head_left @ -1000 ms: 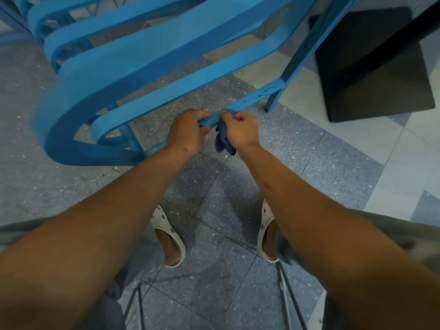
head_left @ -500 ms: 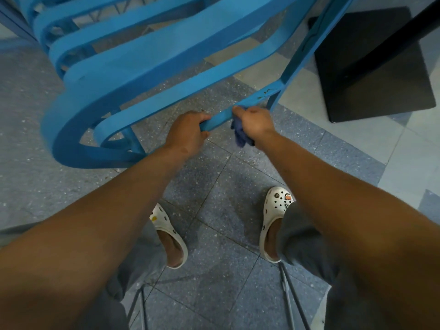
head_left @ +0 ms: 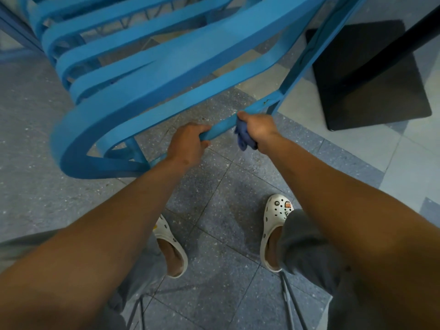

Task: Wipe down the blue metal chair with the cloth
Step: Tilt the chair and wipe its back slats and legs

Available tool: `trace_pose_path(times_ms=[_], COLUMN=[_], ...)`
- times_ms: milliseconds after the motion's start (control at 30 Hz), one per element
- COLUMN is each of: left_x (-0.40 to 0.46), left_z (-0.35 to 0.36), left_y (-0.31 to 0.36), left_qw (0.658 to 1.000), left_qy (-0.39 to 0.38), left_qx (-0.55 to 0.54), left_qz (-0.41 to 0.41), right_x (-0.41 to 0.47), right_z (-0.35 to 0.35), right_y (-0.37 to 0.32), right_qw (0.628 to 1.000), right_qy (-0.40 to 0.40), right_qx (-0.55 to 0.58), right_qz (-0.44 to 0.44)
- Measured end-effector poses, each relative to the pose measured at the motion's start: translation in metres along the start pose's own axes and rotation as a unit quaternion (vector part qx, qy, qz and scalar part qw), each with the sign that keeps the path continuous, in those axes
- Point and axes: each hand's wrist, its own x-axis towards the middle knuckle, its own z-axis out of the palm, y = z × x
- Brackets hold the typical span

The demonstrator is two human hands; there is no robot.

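Both hands work one low bar of the blue metal chair (head_left: 152,75), which fills the far left of the head view, tipped over the speckled grey floor (head_left: 214,186). The left hand (head_left: 188,145) curls its fingers round the bar and steadies it. The right hand (head_left: 258,131), just to the right, grips the dark blue cloth (head_left: 242,136) bunched against the same bar, near where it meets the upright leg (head_left: 309,58).

To do this stroke well, I judge the cloth should wrap the bar fully and slide toward the leg joint, where chipped paint may catch grime, while the left hand keeps the frame from swinging.

Flat painted bands curve in smooth loops; the cloth looks soft and crumpled. White perforated clogs (head_left: 276,229) stand near on the tiles, and a dark square table base (head_left: 371,75) sits far right.
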Motion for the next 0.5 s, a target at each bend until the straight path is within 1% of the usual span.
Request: trace_pose_path(times_ms=[133,200,267,300,333,400,500], left_x=[-0.001,-0.001,-0.001,-0.001,0.000,0.000,-0.001], left_z=[-0.001,-0.002,-0.002,-0.002,-0.001,-0.001,-0.001], left_y=[0.001,0.003,0.004,0.004,0.004,0.004,0.003], left_qw=[1.000,1.000,1.000,1.000,1.000,1.000,1.000], left_qy=[-0.001,-0.003,-0.004,-0.004,-0.002,0.000,-0.001], left_qx=[-0.007,-0.011,-0.006,0.000,0.009,0.023,0.018], left_qz=[-0.009,-0.018,-0.020,-0.018,-0.016,-0.009,-0.005], right_x=[0.022,0.023,0.013,0.004,-0.006,-0.020,-0.018], right_z=[-0.024,-0.019,0.000,0.013,0.027,0.042,0.028], right_y=[-0.008,-0.010,-0.005,0.000,0.006,0.013,0.002], right_qw=[0.992,0.990,0.991,0.993,0.996,1.000,1.000], right_qy=[0.101,0.123,0.097,0.066,0.034,-0.004,-0.011], right_qx=[0.062,0.057,0.071,0.081,0.067,0.006,-0.012], right_qz=[0.042,0.046,0.053,0.055,0.047,0.009,0.015])
